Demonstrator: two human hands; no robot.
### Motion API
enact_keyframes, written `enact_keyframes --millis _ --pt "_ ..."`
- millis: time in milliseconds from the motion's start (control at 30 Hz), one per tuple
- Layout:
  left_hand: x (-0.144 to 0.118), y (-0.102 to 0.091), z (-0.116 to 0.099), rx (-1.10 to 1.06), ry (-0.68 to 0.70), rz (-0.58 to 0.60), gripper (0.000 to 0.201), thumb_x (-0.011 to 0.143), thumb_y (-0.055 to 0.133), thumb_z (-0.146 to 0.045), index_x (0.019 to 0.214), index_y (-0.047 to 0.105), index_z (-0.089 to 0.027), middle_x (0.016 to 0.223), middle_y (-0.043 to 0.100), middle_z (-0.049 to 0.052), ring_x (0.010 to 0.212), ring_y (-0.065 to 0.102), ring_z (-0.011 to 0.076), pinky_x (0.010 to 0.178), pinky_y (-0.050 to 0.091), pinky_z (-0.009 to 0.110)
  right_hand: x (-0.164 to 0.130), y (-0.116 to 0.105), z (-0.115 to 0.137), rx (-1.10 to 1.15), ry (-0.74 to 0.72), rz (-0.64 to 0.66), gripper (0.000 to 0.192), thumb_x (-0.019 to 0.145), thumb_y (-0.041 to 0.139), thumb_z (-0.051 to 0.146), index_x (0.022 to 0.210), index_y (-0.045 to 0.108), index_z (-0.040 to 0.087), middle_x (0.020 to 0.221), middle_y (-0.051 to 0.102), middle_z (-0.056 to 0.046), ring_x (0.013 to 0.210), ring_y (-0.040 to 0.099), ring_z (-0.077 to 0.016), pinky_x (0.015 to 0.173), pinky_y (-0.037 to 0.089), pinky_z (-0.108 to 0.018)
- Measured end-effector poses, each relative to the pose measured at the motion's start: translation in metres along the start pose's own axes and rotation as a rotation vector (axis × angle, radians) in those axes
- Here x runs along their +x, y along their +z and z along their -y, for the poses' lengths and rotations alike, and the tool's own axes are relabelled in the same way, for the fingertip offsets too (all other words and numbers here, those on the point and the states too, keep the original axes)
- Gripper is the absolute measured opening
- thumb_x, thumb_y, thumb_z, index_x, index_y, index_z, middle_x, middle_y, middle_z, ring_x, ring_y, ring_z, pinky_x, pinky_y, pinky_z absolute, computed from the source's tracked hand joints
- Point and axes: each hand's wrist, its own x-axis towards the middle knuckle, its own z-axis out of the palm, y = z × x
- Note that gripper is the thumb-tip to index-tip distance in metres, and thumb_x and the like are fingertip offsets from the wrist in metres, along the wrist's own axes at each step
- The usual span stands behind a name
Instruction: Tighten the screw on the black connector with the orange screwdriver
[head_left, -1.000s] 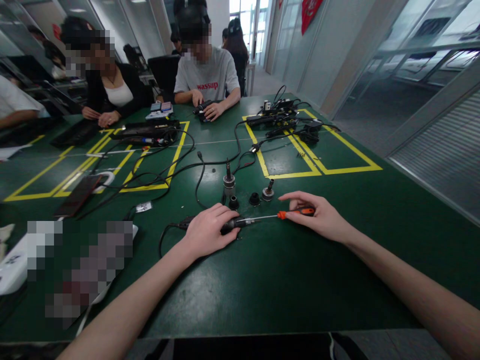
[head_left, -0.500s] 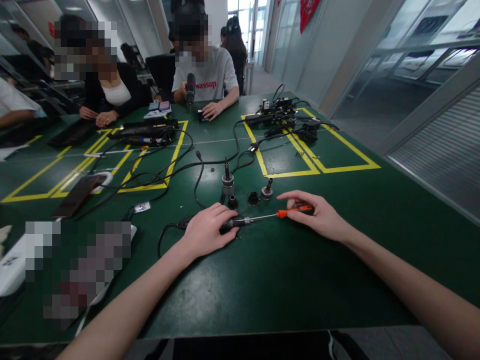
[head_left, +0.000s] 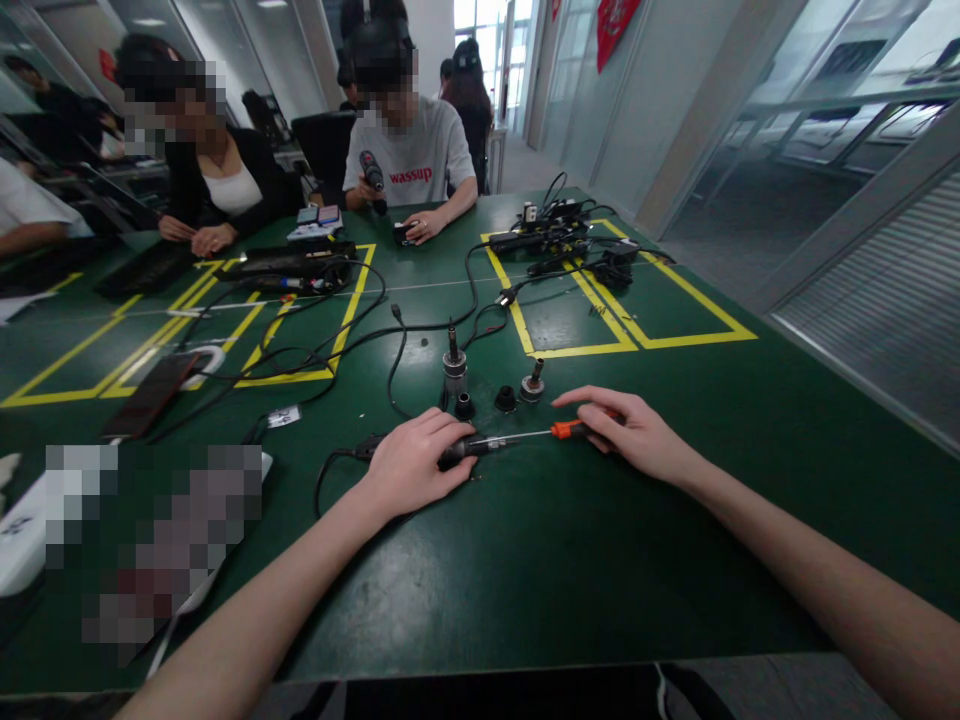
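Change: the orange handle is seen covered further by the right hand (head_left: pixel 626 437) than half a second ago; across the table, the dark tool raised by the person in the grey T-shirt (head_left: pixel 420 158) has been lowered from face height to chest height.
Left hand: the left hand (head_left: pixel 415 462) is laid over a slim black cable-fed handpiece (head_left: pixel 459 449), its fingers (head_left: pixel 442 425) curled around the body and pressing it flat to the dark green table (head_left: pixel 525 560).
Right hand: the fingers are closed on the orange plastic handle of a thin steel-shafted screwdriver (head_left: pixel 559 430), the index finger stretched along the top.
Tool position: the screwdriver is held level just above the table, its tip met with the metal front end of the handpiece, between the two hands.
Nearby parts: just beyond, a tall grey metal collet part (head_left: pixel 454 367), two small black round caps (head_left: pixel 505 398) and a short grey metal fitting (head_left: pixel 533 384) are stood in a loose row.
Step judged: a small fastener at the handpiece nose appears to be worked by the screwdriver.
Next move calls for: the handpiece to be kept pinned against rolling, and the blade kept in line while the handle is twisted between fingertips.
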Motion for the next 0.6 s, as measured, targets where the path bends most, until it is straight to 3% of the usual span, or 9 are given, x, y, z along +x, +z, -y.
enact_keyframes --millis 100,267,467,600 --pt "0.0 0.0004 -0.0001 -0.002 0.001 -0.004 0.024 0.092 0.07 -0.025 0.114 0.072 -0.017 0.103 0.075 0.007 0.093 0.071 0.0225 0.082 0.063 0.037 0.0 -0.0002 0.0005 0.009 0.04 0.015 0.046 0.098 0.055 0.06 0.109 0.074 0.018 0.061 0.051 0.003 0.052 0.045 -0.0139 0.052 0.038 -0.027" --pt "-0.0004 0.0007 0.0002 0.0 0.006 -0.015 0.023 0.092 0.069 -0.026 0.113 0.072 -0.017 0.102 0.075 0.007 0.093 0.07 0.0221 0.083 0.063 0.036 0.0009 -0.0019 0.0056 0.028 -0.06 -0.053 0.043 0.083 0.077 0.052 0.112 0.072 0.021 0.083 0.061 -0.001 0.067 0.057 -0.0156 0.064 0.048 -0.029" --pt "-0.001 0.0002 0.0006 -0.009 0.008 -0.014 0.023 0.093 0.068 -0.027 0.113 0.072 -0.018 0.104 0.076 0.007 0.095 0.071 0.0229 0.084 0.063 0.037 0.0007 -0.0011 0.002 0.036 0.01 0.015 0.05 0.099 0.052 0.064 0.107 0.073 0.019 0.06 0.049 0.004 0.052 0.045 -0.0142 0.052 0.04 -0.028" --pt "-0.0013 -0.0002 0.0006 -0.013 0.0 -0.008 0.023 0.093 0.068 -0.026 0.114 0.072 -0.019 0.105 0.076 0.007 0.096 0.071 0.0226 0.084 0.063 0.037 0.0017 -0.0019 0.0021 0.01 -0.016 -0.028 0.045 0.092 0.066 0.061 0.11 0.073 0.021 0.069 0.056 0.002 0.057 0.05 -0.0148 0.057 0.044 -0.029"
